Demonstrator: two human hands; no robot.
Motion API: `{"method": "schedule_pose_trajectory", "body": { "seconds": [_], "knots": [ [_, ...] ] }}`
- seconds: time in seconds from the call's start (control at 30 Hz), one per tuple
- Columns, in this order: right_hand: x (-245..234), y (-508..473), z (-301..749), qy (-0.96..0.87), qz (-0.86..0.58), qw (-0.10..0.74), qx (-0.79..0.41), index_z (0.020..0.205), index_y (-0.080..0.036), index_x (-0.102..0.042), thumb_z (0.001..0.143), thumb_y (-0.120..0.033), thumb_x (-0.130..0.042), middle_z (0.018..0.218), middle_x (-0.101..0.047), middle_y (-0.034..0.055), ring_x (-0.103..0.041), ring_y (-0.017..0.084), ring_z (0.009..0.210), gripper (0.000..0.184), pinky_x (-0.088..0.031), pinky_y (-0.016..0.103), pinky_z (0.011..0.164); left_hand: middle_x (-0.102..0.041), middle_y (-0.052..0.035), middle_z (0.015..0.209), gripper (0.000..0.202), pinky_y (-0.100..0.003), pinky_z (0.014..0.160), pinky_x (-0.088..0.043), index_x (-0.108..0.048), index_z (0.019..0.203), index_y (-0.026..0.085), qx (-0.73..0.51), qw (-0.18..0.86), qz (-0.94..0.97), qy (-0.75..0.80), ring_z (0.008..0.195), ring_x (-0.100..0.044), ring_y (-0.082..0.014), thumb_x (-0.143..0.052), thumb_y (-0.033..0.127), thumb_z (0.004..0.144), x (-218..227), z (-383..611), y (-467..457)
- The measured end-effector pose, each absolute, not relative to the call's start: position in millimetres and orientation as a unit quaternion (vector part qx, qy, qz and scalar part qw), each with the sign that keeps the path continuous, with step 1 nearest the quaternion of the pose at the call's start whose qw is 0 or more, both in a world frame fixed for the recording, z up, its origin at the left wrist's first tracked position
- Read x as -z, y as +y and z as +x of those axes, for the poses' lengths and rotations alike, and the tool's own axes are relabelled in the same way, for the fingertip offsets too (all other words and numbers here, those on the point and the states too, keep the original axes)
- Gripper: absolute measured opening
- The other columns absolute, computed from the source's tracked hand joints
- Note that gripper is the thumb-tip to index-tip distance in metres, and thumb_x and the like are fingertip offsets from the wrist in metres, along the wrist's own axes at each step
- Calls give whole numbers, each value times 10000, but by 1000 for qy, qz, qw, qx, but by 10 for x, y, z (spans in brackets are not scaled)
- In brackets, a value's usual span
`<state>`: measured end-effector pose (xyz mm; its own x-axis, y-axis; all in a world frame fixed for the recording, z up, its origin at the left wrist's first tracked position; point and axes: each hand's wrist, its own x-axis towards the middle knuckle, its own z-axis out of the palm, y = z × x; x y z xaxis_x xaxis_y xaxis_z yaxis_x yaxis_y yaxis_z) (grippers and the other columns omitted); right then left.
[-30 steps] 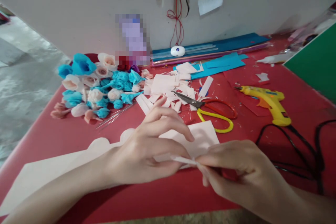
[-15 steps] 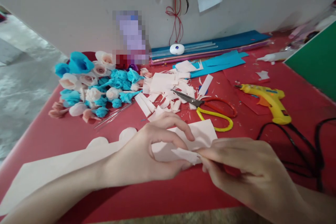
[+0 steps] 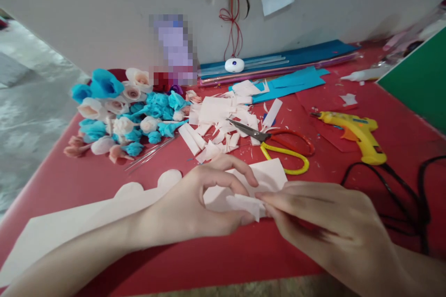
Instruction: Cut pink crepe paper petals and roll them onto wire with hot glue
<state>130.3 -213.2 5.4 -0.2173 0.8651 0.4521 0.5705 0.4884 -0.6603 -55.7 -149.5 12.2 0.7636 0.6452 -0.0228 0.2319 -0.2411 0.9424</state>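
Observation:
A small pale pink paper piece (image 3: pixel 244 205) is pinched between both hands just above the red table (image 3: pixel 87 176). My left hand (image 3: pixel 195 204) curls round it from the left, thumb under and fingers arched over. My right hand (image 3: pixel 320 227) grips its right end with thumb and forefinger. Beneath the hands lies a long pale pink paper strip (image 3: pixel 80 218) with scalloped bumps along its top edge.
Blue, white and pink paper flowers (image 3: pixel 118 111) are piled at the back left, with pink paper scraps (image 3: pixel 216 120) beside them. Red-and-yellow scissors (image 3: pixel 278 144) lie behind my hands. A yellow glue gun (image 3: pixel 355 132) and its black cord (image 3: pixel 393 185) sit right. Blue sheets (image 3: pixel 289 62) line the wall.
My left fingers have curled down over the paper piece. The piece has gone from a thin edge-on strip to a wider folded flap between the hands.

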Motion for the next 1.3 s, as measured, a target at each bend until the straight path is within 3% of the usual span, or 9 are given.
{"method": "schedule_pose_trajectory", "body": {
  "seconds": [0.2, 0.77, 0.9, 1.03, 1.17, 1.3],
  "knots": [
    [-61, -2157, 1303, -753, -470, 419, -190, 820, -208, -650, 733, -56, -559, 785, -710, -19, -661, 96, 676, 198, -536, 133, 685, -546, -11, 990, 159, -325, 838, -434, -566, 737, 186, -190, 559, 757, 279, 918, -552, -149, -624, 46, 688, -110, -564, -1490],
    [-25, -2165, 1331, -770, -478, 395, -151, 843, -195, -631, 779, -94, -535, 737, -694, -10, -645, 92, 642, 153, -525, 132, 625, -554, -15, 942, 173, -275, 807, -458, -532, 704, 170, -194, 580, 739, 283, 874, -558, -128, -629, 32, 668, -122, -539, -1510],
    [-48, -2150, 1324, -745, -483, 416, -196, 856, -212, -648, 737, -64, -571, 779, -710, -28, -658, 86, 666, 205, -520, 113, 651, -569, -31, 954, 137, -288, 858, -432, -564, 750, 170, -212, 535, 765, 290, 936, -545, -153, -656, 96, 679, -94, -553, -1506],
    [-70, -2131, 1293, -712, -504, 416, -257, 779, -206, -667, 706, -43, -583, 713, -708, -34, -655, 90, 605, 198, -500, 112, 539, -580, -50, 954, 211, -322, 903, -403, -623, 886, 182, -260, 483, 783, 295, 981, -520, -184, -687, 185, 685, -66, -559, -1504],
    [-91, -2135, 1280, -694, -504, 399, -325, 750, -208, -674, 716, -73, -588, 670, -696, -36, -642, 92, 577, 163, -470, 115, 474, -575, -38, 894, 44, -327, 862, -422, -674, 766, 199, -278, 455, 792, 298, 904, -544, -165, -645, 177, 742, -72, -563, -1505],
    [-98, -2118, 1286, -655, -499, 373, -429, 764, -204, -686, 742, -96, -573, 525, -619, -63, -565, 49, 460, 158, -428, 97, 429, -575, -30, 860, 53, -330, 857, -416, -687, 745, 194, -285, 442, 800, 291, 872, -546, -153, -656, 152, 732, -75, -562, -1504]
  ]
}}
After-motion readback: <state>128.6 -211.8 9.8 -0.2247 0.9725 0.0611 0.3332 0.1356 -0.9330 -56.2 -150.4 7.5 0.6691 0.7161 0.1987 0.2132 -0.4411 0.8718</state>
